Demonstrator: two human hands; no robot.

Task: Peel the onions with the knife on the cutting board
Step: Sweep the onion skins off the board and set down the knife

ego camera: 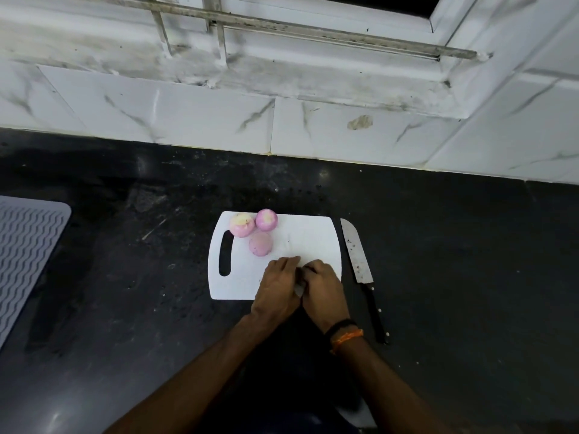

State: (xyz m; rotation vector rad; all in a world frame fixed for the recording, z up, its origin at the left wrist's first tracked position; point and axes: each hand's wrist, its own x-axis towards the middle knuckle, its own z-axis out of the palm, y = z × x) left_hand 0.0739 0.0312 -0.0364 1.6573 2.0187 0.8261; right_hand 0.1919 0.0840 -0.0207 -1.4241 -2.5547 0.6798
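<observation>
A white cutting board (313, 239) lies on the black counter. Three peeled pink onions sit near its far left corner: one (241, 224) by the handle slot, one (266, 219) beside it, one (260, 244) just in front. My left hand (275, 289) and my right hand (322, 292) meet knuckle to knuckle over the board's near right corner, fingers curled down. Between them shows a small pale scrap (299, 288), probably onion peel. The knife (357, 255) lies untouched on the counter right of the board, blade pointing away and black handle toward me.
The black counter (125, 277) is speckled with crumbs. A grey ribbed mat (25, 252) lies at the left edge. White marble-look wall tiles (219, 120) and a window sill run along the back; the wall turns forward at the right.
</observation>
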